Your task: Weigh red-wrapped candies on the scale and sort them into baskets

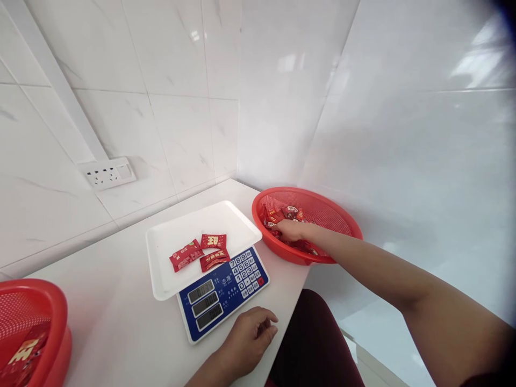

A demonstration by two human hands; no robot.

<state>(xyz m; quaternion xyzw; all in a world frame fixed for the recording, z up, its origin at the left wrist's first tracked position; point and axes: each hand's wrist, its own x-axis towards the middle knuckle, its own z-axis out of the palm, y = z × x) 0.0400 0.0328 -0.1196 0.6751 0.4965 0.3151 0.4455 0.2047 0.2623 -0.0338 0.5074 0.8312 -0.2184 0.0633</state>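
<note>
My right hand (pixel 291 230) reaches into the red mesh basket (pixel 334 215) at the right, its fingers bent down among small red snack packets (pixel 290 212). The fingertips are partly hidden, so what they grip cannot be made out. Near the table's front edge, my left hand (pixel 250 338) is loosely curled, with a gap between thumb and fingers and nothing held. Just beyond it is a blue digital scale (pixel 223 294) with a keypad and lit displays. Three red packets, including a snack packet (pixel 213 241), lie in its white tray (pixel 169 242).
Another red basket (pixel 60 317) with red packets stands at the lower left. The white table (pixel 116 301) meets tiled walls at the back, and its front edge runs beside my dark-clothed leg (pixel 318 344). A power socket (pixel 107 173) is on the left wall.
</note>
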